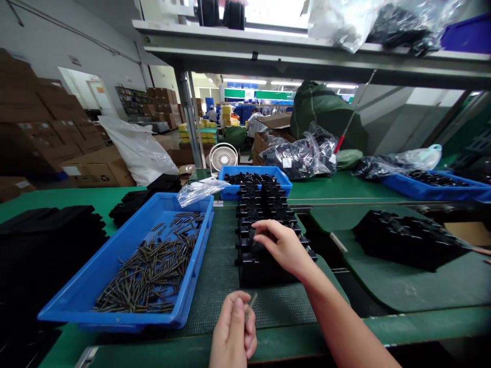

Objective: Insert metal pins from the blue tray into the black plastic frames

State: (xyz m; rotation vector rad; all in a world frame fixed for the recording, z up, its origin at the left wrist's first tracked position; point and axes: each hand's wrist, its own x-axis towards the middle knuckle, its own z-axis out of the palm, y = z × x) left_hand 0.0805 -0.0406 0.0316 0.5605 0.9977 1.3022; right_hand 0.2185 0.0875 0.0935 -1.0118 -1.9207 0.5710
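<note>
My left hand (235,327) is closed round a few thin metal pins (251,302), low in the view in front of the black parts. Over the near part of a double row of black plastic parts (257,271), my right hand (282,245) is bent, thumb and forefinger close together at the parts' top; what it holds, if anything, is too small to tell. To the left, a blue tray (195,278) holds a heap of metal pins (149,273). Behind the row, another blue tray (229,191) contains small black pieces (249,178).
Black parts are stacked at the left (49,245). More black parts (410,240) lie on a green board at right, near another person's fingers (484,251). A white fan (223,157), bagged parts (303,155) and an overhead shelf (230,48) are beyond.
</note>
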